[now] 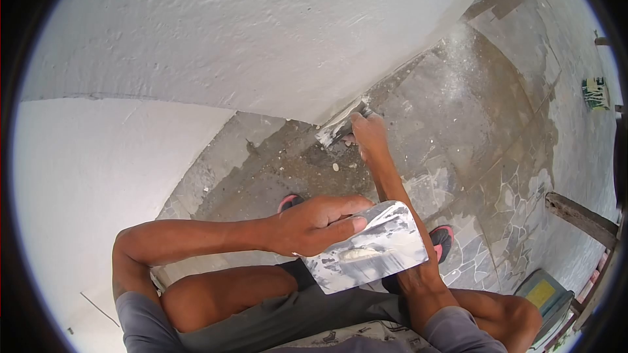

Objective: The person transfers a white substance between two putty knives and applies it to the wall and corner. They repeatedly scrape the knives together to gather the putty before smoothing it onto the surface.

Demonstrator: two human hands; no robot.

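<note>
My left hand (320, 225) is closed round the edge of a flat rectangular putty board (399, 238), its thumb on the top face. White and grey smears cover the board, and a small heap of pale putty (360, 254) sits near its middle. Farther forward, my right hand (369, 134) grips a wide putty knife (337, 125), whose handle is mostly hidden by the fingers. White putty coats the blade, which lies right along the bottom edge of the white wall (261, 33), close to its corner. The board overlaps my right forearm in this view.
Crumbs and white dust lie on the grey stone-patterned floor (418, 131). My shoes (442, 242) are below the board. On the right are a wooden beam (582, 218), a putty-smeared container (595, 93) and a grey box with a yellow patch (543, 294).
</note>
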